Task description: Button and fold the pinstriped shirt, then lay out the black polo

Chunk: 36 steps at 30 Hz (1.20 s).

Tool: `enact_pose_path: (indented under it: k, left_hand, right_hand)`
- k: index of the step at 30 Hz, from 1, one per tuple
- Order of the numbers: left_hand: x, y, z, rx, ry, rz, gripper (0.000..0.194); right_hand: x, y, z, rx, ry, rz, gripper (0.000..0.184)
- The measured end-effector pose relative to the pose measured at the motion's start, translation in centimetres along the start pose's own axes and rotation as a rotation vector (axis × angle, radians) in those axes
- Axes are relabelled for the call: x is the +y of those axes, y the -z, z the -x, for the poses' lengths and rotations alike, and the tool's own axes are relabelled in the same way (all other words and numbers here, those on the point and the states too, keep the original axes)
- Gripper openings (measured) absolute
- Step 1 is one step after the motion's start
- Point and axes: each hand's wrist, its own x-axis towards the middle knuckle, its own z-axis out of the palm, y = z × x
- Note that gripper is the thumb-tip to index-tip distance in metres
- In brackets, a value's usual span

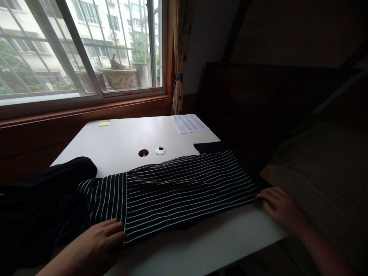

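Striped black-and-white soft fabric garment [184, 191] lies, in the head view, toward the smooth white table's [120, 142] near edge. The right hand [277, 203] pinches its near-right corner; the left hand [105, 237] bends over its seam, grip unclear, presumably keeping the slightly rippled cloth straight.

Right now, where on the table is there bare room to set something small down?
Bare tabletop lies between the yellow sticky note and the printed sheets, beyond the round hole and white cover. Another strip runs along the near edge, in front of the striped garment, between left hand and right hand. The left end is crowded with dark cloth.
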Motion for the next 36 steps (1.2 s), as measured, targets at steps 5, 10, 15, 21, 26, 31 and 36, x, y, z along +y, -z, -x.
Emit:
enact_pose_path:
  k: [5,10,15,21,26,31,36]
  left_hand:
    - [-4.4,0.8,-2.1,0.083,0.098,-0.032,0.028]
    - [-9.4,-1.7,-4.9,0.233,0.210,-0.197,0.051]
    - [-10.3,-5.1,-5.6,0.232,0.228,-0.328,0.061]
    - [-9.6,-6.4,-5.0,0.158,0.280,-0.368,0.064]
    - [-9.4,-6.2,-4.9,0.147,0.305,-0.347,0.062]
    - [-9.2,-6.8,-4.4,0.135,0.343,-0.334,0.062]
    - [-9.1,-6.5,-4.1,0.077,0.307,-0.322,0.058]
  right_hand:
    - [0.8,0.6,-5.1,0.102,-0.262,-0.096,0.025]
    - [3.8,-2.4,-13.4,0.074,-0.607,-0.325,0.036]
    - [6.6,-6.5,-18.9,0.022,-0.772,-0.521,0.039]
    - [7.2,-8.6,-21.2,0.020,-0.810,-0.753,0.032]
    - [7.2,-9.4,-21.2,0.137,-0.833,-0.799,0.028]
    - [7.2,-10.6,-20.6,0.221,-0.834,-0.707,0.029]
    - [7.3,-11.2,-20.6,0.182,-0.823,-0.544,0.032]
